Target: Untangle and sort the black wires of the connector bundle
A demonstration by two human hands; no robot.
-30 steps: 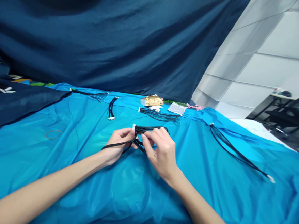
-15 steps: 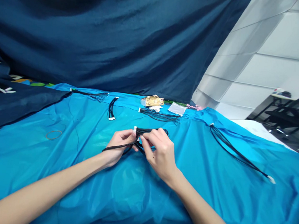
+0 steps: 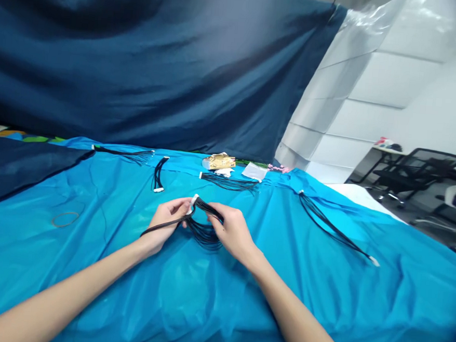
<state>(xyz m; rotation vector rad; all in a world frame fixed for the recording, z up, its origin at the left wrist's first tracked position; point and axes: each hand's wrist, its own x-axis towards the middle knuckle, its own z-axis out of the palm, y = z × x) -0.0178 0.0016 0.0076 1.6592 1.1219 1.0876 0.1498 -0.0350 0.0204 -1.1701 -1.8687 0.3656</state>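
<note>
A black wire harness (image 3: 204, 234) with white connectors is held between my two hands, its wires bent into a loop that hangs below them. My left hand (image 3: 165, 224) is closed on the white connector end, and a strand of black wire crosses over its palm. My right hand (image 3: 232, 228) is closed around the wires to the right, its thumb pointing back toward the connector; the fingertips behind the wires are partly hidden. Both hands are a little above the blue sheet (image 3: 180, 298).
Other black harnesses lie on the sheet: a short one (image 3: 158, 174), a frayed-looking one (image 3: 231, 182), one far left (image 3: 123, 153), a long one (image 3: 337, 228) at right. A gold packet (image 3: 220, 161), clear bag (image 3: 255, 171) and thin ring (image 3: 65, 219) lie about.
My right hand has shifted from pinching near the connector to gripping the wires, which now droop in a wider loop. The connector end is tilted more. The camera view has turned slightly right.
</note>
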